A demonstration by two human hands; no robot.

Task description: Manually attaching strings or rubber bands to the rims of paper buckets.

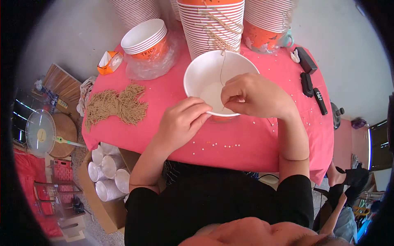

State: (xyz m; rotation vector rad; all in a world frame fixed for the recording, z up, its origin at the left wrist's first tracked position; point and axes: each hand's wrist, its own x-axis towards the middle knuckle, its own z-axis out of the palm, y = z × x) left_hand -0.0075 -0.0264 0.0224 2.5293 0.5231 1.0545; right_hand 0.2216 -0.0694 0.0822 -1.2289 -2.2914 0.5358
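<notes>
A white paper bucket (pixel 198 78) tips toward me in the middle of the pink-covered table, its open mouth facing up. My left hand (pixel 179 122) is closed on the near-left part of its rim, thumb and fingers pinching the edge. Over the bucket's mouth, my right hand (pixel 260 95) is closed in a pinch on a thin tan string (pixel 222 74). That string runs down from the bucket's far rim across the inside. The fingertips of my right hand partly cover the string's end.
Tall stacks of paper buckets (pixel 211 30) line the back, with tan strings draped over one. A bundle of cut string (pixel 117 105) lies at left. Small white beads (pixel 215 144) dot the cloth. Black objects (pixel 306 84) sit at right. A carton (pixel 100 209) of white cups stands below left.
</notes>
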